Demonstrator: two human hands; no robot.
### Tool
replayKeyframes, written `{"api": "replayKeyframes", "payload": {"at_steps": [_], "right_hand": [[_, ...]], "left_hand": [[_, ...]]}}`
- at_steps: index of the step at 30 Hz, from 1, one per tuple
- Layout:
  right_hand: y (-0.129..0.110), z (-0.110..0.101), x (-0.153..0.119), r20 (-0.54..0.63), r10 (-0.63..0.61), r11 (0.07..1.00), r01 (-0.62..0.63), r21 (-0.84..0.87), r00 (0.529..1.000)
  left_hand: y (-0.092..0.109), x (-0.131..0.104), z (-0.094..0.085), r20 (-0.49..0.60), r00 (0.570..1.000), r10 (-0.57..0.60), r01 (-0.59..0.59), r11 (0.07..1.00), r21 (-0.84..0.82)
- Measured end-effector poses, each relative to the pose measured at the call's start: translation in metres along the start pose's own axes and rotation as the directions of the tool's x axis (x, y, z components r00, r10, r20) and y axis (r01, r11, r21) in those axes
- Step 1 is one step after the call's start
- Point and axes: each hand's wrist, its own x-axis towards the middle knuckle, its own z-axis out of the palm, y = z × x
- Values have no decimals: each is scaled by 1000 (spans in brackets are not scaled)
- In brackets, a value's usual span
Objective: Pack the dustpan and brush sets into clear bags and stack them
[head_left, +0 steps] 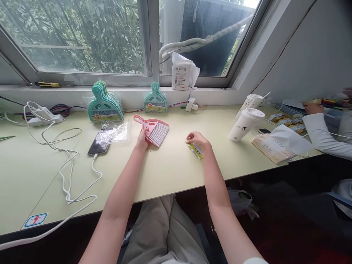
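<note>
My left hand (143, 139) grips a pink dustpan with a small brush (157, 132) nested in it, its bristles facing right. The handle with its hanging hole points up and to the left. Over the table to the right, my right hand (197, 138) pinches a yellow-green printed label card (195, 151) by its upper end. Behind them stand a stack of teal dustpan sets (106, 104) and one more teal set (155, 99), each with a similar label. Clear plastic bags (117, 131) lie to the left of the pink set.
A phone (99, 142) on a white charging cable (70, 183) lies at left, near a power strip (45, 119). Two white cups (246, 124) and a paper bag (275, 145) stand at right. A co-worker's sleeved arm (321, 128) reaches in at far right.
</note>
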Motion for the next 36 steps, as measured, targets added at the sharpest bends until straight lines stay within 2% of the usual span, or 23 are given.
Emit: {"api": "replayKeyframes", "payload": {"at_steps": [3,5,7,9,11,14,16,18,21,23,26,32,36], "right_hand": [[-8,11,5,-139,-7,999,12,36,990],[-15,16,7,-271,-20,992,53,115,962],[-26,19,6,-388,-93,963,183,200,917],[-41,21,3,-440,-235,905,360,225,866],[-59,27,-2,-400,-413,847,507,162,818],[-83,43,-10,-216,-645,749,663,13,733],[-93,57,-14,-116,-734,677,735,-41,670],[-97,69,-16,-103,-762,646,762,-44,640],[-94,79,-15,-212,-710,686,728,4,671],[-91,80,-13,-285,-659,717,696,40,696],[-88,82,-11,-355,-613,739,671,59,706],[-84,88,-3,-463,-509,806,590,38,726],[-72,87,10,-534,-501,787,615,47,682]], "left_hand": [[0,-2,-1,75,997,-7,4,999,50],[0,-6,-1,135,990,-29,13,993,115],[-2,-11,0,192,979,-74,36,980,194],[-6,-17,3,260,956,-133,63,963,263],[-11,-22,7,327,924,-198,88,943,322],[-19,-28,11,415,862,-290,128,918,375],[-22,-30,12,445,832,-332,167,914,370],[-21,-32,13,437,829,-350,199,914,354],[-16,-37,15,440,824,-356,199,910,363],[-13,-40,17,489,796,-357,173,908,381],[-12,-43,19,553,757,-348,142,914,380],[-16,-39,16,541,784,-306,164,941,295],[-14,-38,16,540,796,-271,163,957,240]]}}
